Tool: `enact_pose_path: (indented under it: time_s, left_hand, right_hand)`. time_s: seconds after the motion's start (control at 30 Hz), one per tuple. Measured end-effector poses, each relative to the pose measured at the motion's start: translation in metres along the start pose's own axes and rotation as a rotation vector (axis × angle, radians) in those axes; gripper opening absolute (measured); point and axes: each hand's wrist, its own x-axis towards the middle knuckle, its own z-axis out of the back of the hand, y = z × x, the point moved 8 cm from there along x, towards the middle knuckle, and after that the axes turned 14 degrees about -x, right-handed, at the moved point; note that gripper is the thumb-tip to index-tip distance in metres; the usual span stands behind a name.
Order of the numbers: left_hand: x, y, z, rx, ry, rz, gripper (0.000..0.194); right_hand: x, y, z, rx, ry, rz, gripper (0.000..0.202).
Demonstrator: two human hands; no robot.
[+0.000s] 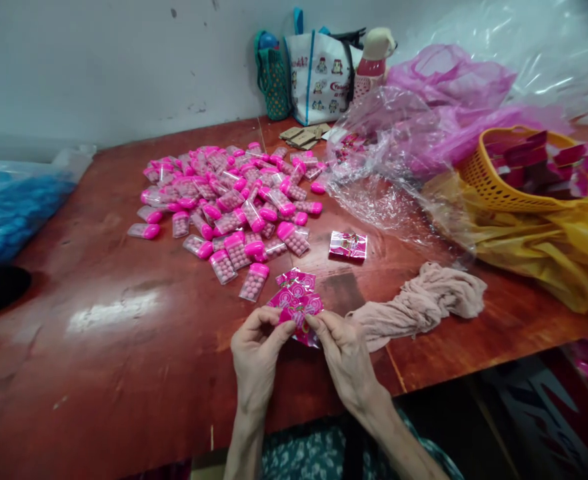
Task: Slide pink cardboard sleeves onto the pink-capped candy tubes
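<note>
Between my two hands is a pink printed label (pixel 299 311) with a shiny plastic look. My left hand (pixel 260 347) pinches its left side between thumb and fingers. The right edge is pinched by my right hand (pixel 343 353). More pink printed labels (pixel 295 280) lie on the table just beyond. Farther off spreads a heap of small clear bottles with pink caps (pixel 234 193), filled with pale pink beads. One bottle (pixel 255 282) lies close to the labels. A small stack of pink labels (pixel 348 246) sits to the right.
A crumpled beige cloth (pixel 419 303) lies right of my hands. Clear plastic film (pixel 384 180) and a yellow basket (pixel 494 175) on a yellow bag (pixel 529 247) fill the right. A white tote bag (pixel 319 77) stands at the wall; a bag of blue items (pixel 14 207) is left.
</note>
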Motion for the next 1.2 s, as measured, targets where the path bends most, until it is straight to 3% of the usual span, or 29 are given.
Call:
enact_pose_path:
  time_s: [0.1, 0.2, 0.3, 0.43, 0.53, 0.67, 0.8, 0.9, 1.03, 1.2]
  left_hand:
    - [-0.002, 0.006, -0.004, -0.014, 0.183, 0.171, 0.007]
    - [0.0, -0.004, 0.006, 0.049, 0.187, 0.145, 0.004]
    - [0.006, -0.022, 0.032, -0.091, 0.005, 0.034, 0.004]
    - [0.007, -0.041, 0.079, -0.224, -0.376, -0.11, 0.011]
    - [0.004, -0.049, 0.095, -0.261, -0.511, -0.169, 0.014]
    - [0.003, -0.054, 0.099, -0.282, -0.537, -0.217, 0.013]
    - [0.004, -0.052, 0.102, -0.33, -0.563, -0.237, 0.013]
    - [0.005, -0.048, 0.099, -0.367, -0.569, -0.21, 0.013]
    - [0.006, -0.043, 0.085, -0.367, -0.519, -0.175, 0.012]
    - [0.006, -0.04, 0.068, -0.3, -0.419, -0.152, 0.012]
  right_hand:
    - [-0.001, 0.008, -0.005, -0.026, 0.043, 0.084, 0.034]
    - [-0.003, 0.021, -0.014, -0.039, 0.121, 0.164, 0.039]
    - [0.006, 0.034, -0.022, -0.075, 0.147, 0.139, 0.048]
    - [0.042, 0.053, -0.036, -0.3, -0.016, 0.047, 0.044]
    - [0.066, 0.066, -0.062, -0.461, -0.061, 0.028, 0.039]
    - [0.07, 0.074, -0.081, -0.433, -0.065, 0.069, 0.034]
    - [0.054, 0.057, -0.061, -0.219, -0.008, 0.002, 0.022]
    - [0.038, 0.043, -0.043, 0.054, 0.101, -0.068, 0.027]
    - [0.017, 0.044, -0.042, 0.406, 0.313, -0.089, 0.031]
    - [0.01, 0.046, -0.041, 0.493, 0.345, -0.079, 0.031]
